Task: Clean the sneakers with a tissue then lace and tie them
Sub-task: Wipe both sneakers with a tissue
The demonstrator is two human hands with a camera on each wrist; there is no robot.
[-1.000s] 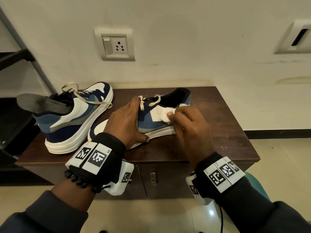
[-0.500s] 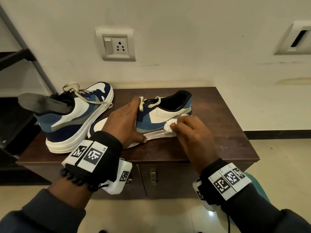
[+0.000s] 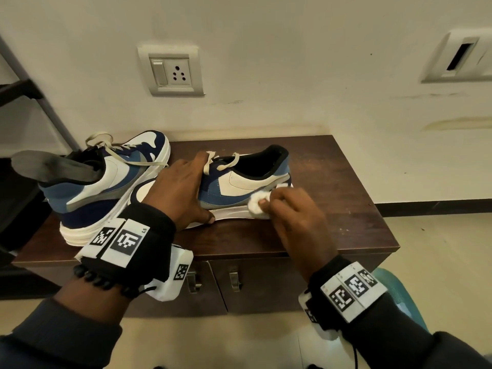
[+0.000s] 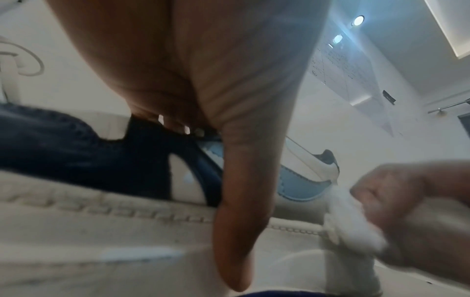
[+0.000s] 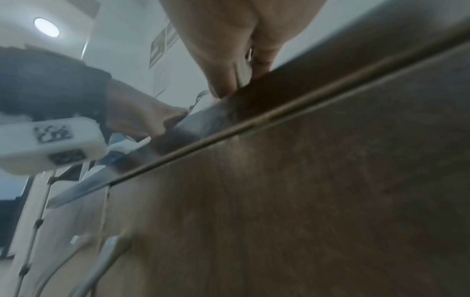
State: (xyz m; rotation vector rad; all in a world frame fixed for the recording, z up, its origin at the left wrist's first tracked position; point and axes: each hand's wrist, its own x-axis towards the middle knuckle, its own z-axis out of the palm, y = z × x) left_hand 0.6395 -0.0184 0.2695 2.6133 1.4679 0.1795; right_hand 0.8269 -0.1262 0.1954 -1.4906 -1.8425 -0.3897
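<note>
A blue and white sneaker (image 3: 245,182) lies on a dark wooden cabinet top (image 3: 340,198), heel to the right. My left hand (image 3: 181,190) grips its front part, thumb on the white sole (image 4: 239,231). My right hand (image 3: 292,209) pinches a wad of white tissue (image 3: 257,205) against the sole near the heel; the left wrist view shows the tissue (image 4: 353,227) too. A second matching sneaker (image 3: 106,179) stands at the left, toe to the wall, with loose cream laces and a grey insole (image 3: 53,166) sticking out of its heel.
The cabinet stands against a wall with a socket plate (image 3: 170,70). Two metal drawer handles (image 3: 234,280) sit on the cabinet front below my hands. A dark metal rack (image 3: 21,91) stands at the far left. The cabinet's right end is bare wood.
My right hand has slid the tissue from the white side panel down to the sole edge and toward the heel. The left hand has kept its hold on the sneaker.
</note>
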